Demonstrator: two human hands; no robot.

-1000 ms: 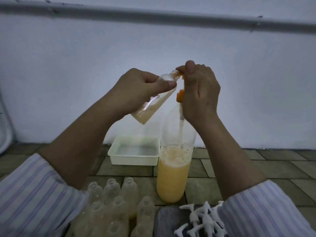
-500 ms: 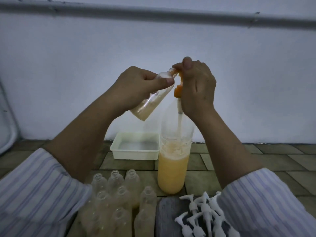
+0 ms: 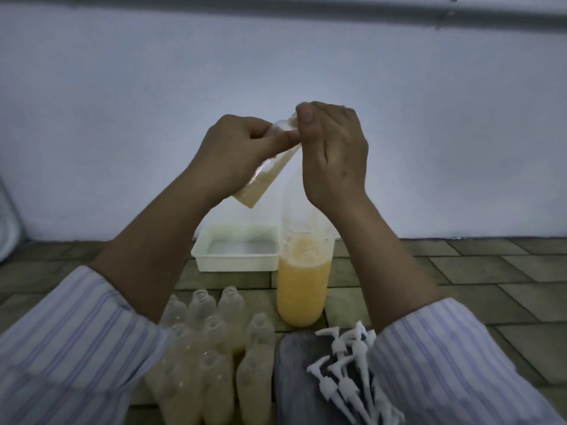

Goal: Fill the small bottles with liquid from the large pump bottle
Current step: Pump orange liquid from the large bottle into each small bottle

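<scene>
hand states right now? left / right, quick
Left hand: grips the tilted small bottle.
Right hand: fingers curled over the top of the large pump bottle, pump head hidden beneath.

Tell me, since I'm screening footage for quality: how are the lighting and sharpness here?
Head view: dim, bluish light; the small bottles near the bottom edge look soft and grainy; the left hand and right hand are clearer; wide-angle bending shows in the pipe along the top.

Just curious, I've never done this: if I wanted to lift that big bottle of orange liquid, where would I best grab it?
Probably round the big bottle's straight lower body, coming from its right side. It stands upright, the full part is the heaviest, the white tray and the small bottles crowd its left, and the right hand covers its top.
</scene>
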